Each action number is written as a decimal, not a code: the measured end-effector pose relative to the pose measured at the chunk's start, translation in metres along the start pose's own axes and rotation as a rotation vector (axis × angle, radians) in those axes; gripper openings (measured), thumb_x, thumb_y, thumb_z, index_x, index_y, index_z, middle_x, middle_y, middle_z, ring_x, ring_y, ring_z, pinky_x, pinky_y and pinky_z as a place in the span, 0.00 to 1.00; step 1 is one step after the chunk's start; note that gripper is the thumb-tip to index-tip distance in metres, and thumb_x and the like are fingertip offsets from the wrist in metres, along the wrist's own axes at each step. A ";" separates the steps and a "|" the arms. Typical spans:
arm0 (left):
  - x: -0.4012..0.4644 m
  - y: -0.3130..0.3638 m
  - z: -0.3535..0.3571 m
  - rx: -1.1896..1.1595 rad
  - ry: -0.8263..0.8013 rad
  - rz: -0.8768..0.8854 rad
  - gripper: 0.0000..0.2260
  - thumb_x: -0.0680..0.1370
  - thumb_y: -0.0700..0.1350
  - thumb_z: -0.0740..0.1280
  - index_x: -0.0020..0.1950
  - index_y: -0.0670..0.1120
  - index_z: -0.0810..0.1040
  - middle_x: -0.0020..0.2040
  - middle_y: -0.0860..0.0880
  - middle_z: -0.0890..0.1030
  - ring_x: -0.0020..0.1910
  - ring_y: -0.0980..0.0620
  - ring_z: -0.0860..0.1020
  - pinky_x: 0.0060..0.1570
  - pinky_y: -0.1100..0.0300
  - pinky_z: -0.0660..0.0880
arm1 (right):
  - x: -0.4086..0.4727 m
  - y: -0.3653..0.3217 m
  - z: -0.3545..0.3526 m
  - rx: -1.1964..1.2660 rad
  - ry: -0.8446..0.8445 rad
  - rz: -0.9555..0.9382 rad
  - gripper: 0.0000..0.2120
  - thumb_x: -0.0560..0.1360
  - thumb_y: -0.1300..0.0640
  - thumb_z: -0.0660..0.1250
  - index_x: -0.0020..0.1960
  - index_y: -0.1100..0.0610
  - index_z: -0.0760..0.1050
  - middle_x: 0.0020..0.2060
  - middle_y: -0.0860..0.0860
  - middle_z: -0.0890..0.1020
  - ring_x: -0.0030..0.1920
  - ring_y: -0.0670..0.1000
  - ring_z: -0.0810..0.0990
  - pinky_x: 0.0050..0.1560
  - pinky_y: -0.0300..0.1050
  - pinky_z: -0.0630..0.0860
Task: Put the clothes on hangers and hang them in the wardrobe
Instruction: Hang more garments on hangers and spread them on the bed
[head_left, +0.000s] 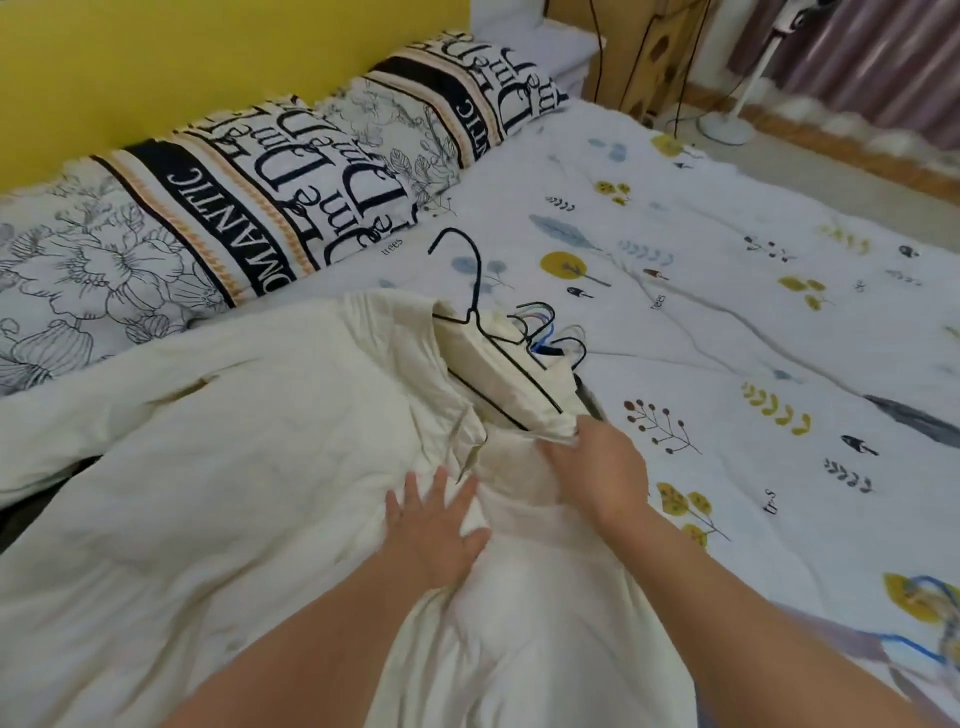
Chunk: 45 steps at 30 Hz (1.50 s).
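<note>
Behind both hands, a pillow (291, 208) (partly hidden) reads "ROMANTIC".

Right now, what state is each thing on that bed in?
Cream garment: spread rumpled on the bed, not yet hung.
Black hanger: partly tucked into the garment's collar, hook sticking out.
Spare hangers: piled loose on the sheet.
Left hand: flat, pressing the cloth.
Right hand: pinching the collar edge.
Pillows: lying along the yellow headboard.

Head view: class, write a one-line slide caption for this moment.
Left hand presses a cream garment flat on the bed while right hand grips its collar beside a black hanger.
</note>
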<state>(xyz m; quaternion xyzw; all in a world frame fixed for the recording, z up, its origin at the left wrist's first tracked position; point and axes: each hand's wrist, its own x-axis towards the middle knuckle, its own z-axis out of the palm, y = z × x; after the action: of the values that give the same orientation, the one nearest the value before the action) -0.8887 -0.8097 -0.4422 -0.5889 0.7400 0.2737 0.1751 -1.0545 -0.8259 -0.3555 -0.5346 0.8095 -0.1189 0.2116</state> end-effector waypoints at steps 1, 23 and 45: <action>-0.007 0.002 -0.011 -0.026 0.008 0.020 0.29 0.80 0.58 0.52 0.76 0.55 0.43 0.78 0.49 0.44 0.75 0.40 0.46 0.72 0.45 0.45 | -0.009 -0.004 -0.006 -0.022 0.021 -0.025 0.15 0.74 0.45 0.62 0.46 0.57 0.76 0.43 0.53 0.81 0.46 0.57 0.78 0.41 0.45 0.70; -0.359 -0.089 -0.216 -0.055 1.212 -0.163 0.14 0.74 0.42 0.66 0.59 0.42 0.76 0.64 0.41 0.74 0.64 0.38 0.69 0.62 0.47 0.62 | -0.281 -0.076 -0.189 0.267 0.250 -0.404 0.15 0.70 0.54 0.66 0.29 0.55 0.63 0.22 0.51 0.68 0.28 0.53 0.65 0.30 0.45 0.62; -0.610 -0.353 -0.229 0.183 1.419 -0.477 0.06 0.68 0.40 0.65 0.33 0.41 0.71 0.22 0.42 0.72 0.20 0.41 0.72 0.27 0.65 0.57 | -0.433 -0.328 -0.157 0.461 0.182 -0.864 0.10 0.75 0.62 0.65 0.51 0.50 0.77 0.42 0.45 0.82 0.46 0.49 0.79 0.44 0.40 0.70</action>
<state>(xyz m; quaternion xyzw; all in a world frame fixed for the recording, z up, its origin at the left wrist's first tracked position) -0.3829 -0.5319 0.0234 -0.7513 0.5474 -0.2793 -0.2406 -0.7139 -0.5654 0.0133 -0.7480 0.4818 -0.4177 0.1840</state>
